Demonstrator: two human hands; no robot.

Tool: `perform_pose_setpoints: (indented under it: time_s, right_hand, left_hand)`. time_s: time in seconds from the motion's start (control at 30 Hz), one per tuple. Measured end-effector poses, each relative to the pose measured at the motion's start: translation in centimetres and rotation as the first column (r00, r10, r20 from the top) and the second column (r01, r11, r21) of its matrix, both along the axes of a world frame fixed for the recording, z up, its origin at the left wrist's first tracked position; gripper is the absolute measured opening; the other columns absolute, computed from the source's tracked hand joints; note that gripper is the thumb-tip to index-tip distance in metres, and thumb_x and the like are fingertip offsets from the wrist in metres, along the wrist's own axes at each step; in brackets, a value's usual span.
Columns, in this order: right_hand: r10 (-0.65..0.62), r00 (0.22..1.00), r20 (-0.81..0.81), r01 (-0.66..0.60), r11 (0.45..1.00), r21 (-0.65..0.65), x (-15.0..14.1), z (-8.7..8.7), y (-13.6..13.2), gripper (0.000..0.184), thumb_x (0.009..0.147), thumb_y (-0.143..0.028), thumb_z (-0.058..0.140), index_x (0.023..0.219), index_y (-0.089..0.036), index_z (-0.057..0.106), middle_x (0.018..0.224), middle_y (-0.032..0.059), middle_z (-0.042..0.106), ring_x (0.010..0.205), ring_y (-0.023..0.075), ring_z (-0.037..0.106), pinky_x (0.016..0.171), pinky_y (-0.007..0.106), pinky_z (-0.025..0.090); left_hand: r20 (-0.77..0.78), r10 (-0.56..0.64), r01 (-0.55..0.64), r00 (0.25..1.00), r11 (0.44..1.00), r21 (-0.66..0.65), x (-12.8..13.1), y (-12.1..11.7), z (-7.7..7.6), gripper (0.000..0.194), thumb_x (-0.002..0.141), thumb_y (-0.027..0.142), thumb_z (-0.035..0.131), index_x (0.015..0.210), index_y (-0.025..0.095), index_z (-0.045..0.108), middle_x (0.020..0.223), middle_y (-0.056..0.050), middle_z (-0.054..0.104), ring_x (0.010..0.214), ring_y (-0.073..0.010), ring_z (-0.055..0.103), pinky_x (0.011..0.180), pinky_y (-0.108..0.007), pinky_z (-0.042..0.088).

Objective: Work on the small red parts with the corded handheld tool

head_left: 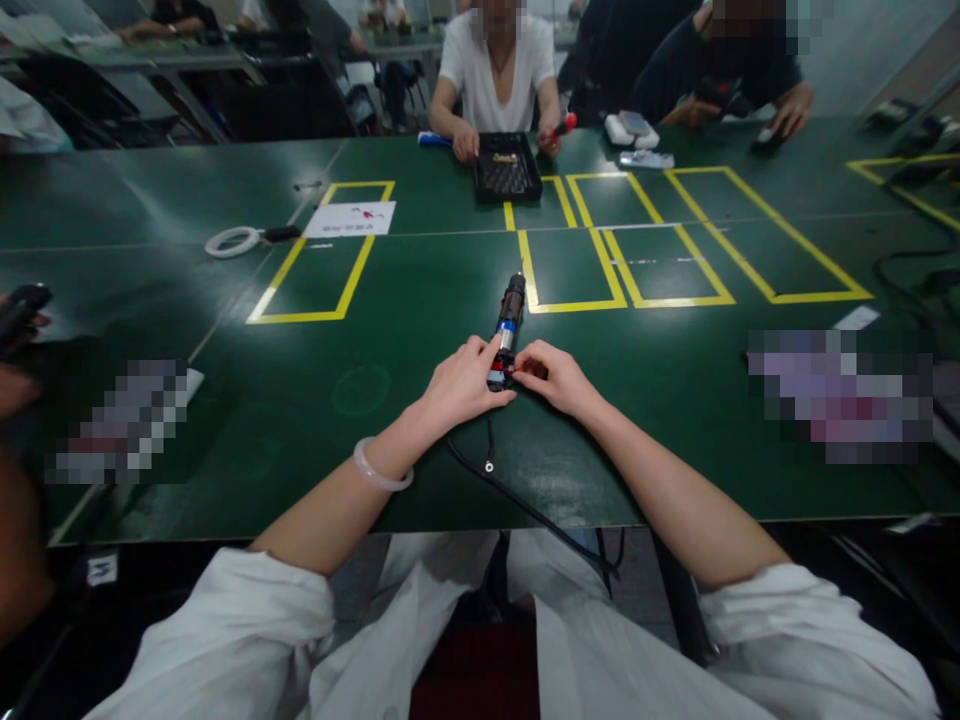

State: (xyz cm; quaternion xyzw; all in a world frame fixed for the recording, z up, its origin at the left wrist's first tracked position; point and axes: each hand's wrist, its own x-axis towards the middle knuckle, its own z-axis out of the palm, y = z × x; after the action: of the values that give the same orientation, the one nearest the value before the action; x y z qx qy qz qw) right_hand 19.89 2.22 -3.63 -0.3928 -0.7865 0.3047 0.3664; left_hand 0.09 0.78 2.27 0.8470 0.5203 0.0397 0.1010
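Note:
An electric screwdriver (pixel 511 305) with its inner parts exposed lies on the green table, its bit pointing away from me. It has a black front end, a blue and silver middle and red wiring near its rear. My left hand (pixel 466 380) grips the rear part from the left, thumb and fingers around it. From the right, my right hand (pixel 555 378) has thumb and index finger pinched at a thin red wire (pixel 517 370) beside that rear part. Below my hands a black cable (pixel 517 500) runs off the table edge, and a short lead ends in a ring terminal (pixel 489 467).
Yellow tape frames (pixel 577 305) mark the table. A black tray (pixel 508 190) stands before a person opposite, who holds a red-handled tool (pixel 564 126). At the left lie a printed sheet (pixel 349 218) and a white cable coil (pixel 232 241). A blurred-out item (pixel 847 395) lies at right.

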Motion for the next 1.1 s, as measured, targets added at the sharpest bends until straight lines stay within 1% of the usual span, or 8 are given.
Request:
perform_pose_setpoints:
  time_s: [0.13, 0.4, 0.57, 0.67, 0.73, 0.87, 0.97, 1.1]
  right_hand:
    - [-0.027, 1.0, 0.004, 0.027, 0.999, 0.025, 0.2, 0.2, 0.0, 0.006, 0.089, -0.026, 0.062, 0.088, -0.02, 0.064, 0.093, 0.0044, 0.055, 0.075, 0.0157, 0.054, 0.072, 0.03, 0.045]
    - [-0.065, 0.997, 0.036, 0.064, 0.998, 0.025, -0.2, 0.3, -0.2, 0.008, 0.088, -0.025, 0.064, 0.084, -0.02, 0.068, 0.084, 0.0035, 0.059, 0.07, 0.0157, 0.056, 0.07, 0.03, 0.045]
    - [-0.086, 0.995, 0.044, 0.085, 0.996, 0.031, -0.2, 0.3, -0.4, 0.012, 0.089, -0.029, 0.064, 0.084, -0.02, 0.069, 0.083, 0.0044, 0.061, 0.069, 0.0162, 0.057, 0.069, 0.031, 0.045]
    - [-0.093, 0.994, 0.062, 0.091, 0.995, 0.042, -0.1, 0.4, -0.5, 0.014, 0.09, -0.031, 0.064, 0.084, -0.02, 0.069, 0.083, 0.005, 0.062, 0.069, 0.0167, 0.058, 0.068, 0.031, 0.045]
    - [-0.097, 0.993, 0.071, 0.094, 0.994, 0.048, -0.1, 0.5, -0.6, 0.013, 0.09, -0.032, 0.063, 0.085, -0.02, 0.068, 0.083, 0.0052, 0.063, 0.071, 0.0174, 0.058, 0.07, 0.031, 0.045]
    - [-0.094, 0.994, 0.062, 0.09, 0.994, 0.065, -0.1, 0.8, -0.8, 0.012, 0.091, -0.03, 0.06, 0.093, -0.02, 0.067, 0.089, 0.0062, 0.066, 0.076, 0.0186, 0.059, 0.075, 0.032, 0.046]
    - [-0.089, 0.995, 0.038, 0.086, 0.994, 0.071, 0.0, 1.1, -1.0, 0.014, 0.092, -0.03, 0.059, 0.097, -0.019, 0.065, 0.093, 0.0064, 0.068, 0.077, 0.018, 0.06, 0.074, 0.031, 0.046]
    - [-0.048, 0.999, -0.001, 0.048, 0.998, 0.049, 0.0, 1.2, -1.2, 0.015, 0.091, -0.029, 0.059, 0.1, -0.019, 0.064, 0.093, 0.0051, 0.069, 0.074, 0.0164, 0.06, 0.071, 0.03, 0.048]
  left_hand:
    - [-0.022, -0.012, 0.012, 1.0, 1.0, 0.005, 0.0, 0.0, 0.3, 0.08, 0.082, 0.053, 0.065, 0.15, 0.021, 0.035, 0.121, -0.014, 0.053, 0.109, -0.0311, 0.059, 0.083, -0.038, 0.05]
    - [0.008, -0.014, 0.014, 1.0, 1.0, 0.023, 0.1, -0.1, -0.3, 0.082, 0.081, 0.051, 0.065, 0.151, 0.023, 0.033, 0.129, -0.015, 0.049, 0.113, -0.0313, 0.057, 0.082, -0.038, 0.051]
    - [-0.045, -0.015, 0.016, 0.999, 1.0, 0.022, 0.3, -0.2, 0.0, 0.083, 0.083, 0.051, 0.063, 0.152, 0.021, 0.029, 0.131, -0.016, 0.047, 0.114, -0.0324, 0.055, 0.083, -0.039, 0.051]
    - [-0.085, -0.025, 0.027, 0.996, 0.999, 0.029, 0.6, -0.2, 0.4, 0.084, 0.084, 0.055, 0.061, 0.152, 0.019, 0.029, 0.13, -0.017, 0.048, 0.112, -0.0337, 0.055, 0.083, -0.04, 0.049]
    - [-0.102, -0.023, 0.028, 0.995, 0.999, 0.043, 0.9, -0.2, 0.4, 0.082, 0.086, 0.059, 0.058, 0.152, 0.018, 0.03, 0.128, -0.018, 0.049, 0.111, -0.0342, 0.055, 0.084, -0.041, 0.048]
    - [-0.12, 0.046, -0.035, 0.992, 0.995, 0.09, 2.0, -0.2, -0.1, 0.072, 0.093, 0.056, 0.046, 0.15, 0.014, 0.033, 0.124, -0.02, 0.05, 0.109, -0.0345, 0.054, 0.08, -0.041, 0.048]
    - [-0.133, 0.091, -0.076, 0.987, 0.99, 0.116, 2.7, -0.2, -0.5, 0.068, 0.095, 0.051, 0.046, 0.149, 0.011, 0.033, 0.124, -0.021, 0.05, 0.11, -0.034, 0.053, 0.078, -0.039, 0.047]
    - [-0.16, 0.119, -0.098, 0.98, 0.987, 0.13, 2.6, -0.2, -0.5, 0.068, 0.095, 0.049, 0.047, 0.151, 0.013, 0.032, 0.127, -0.02, 0.05, 0.113, -0.0332, 0.052, 0.078, -0.037, 0.048]
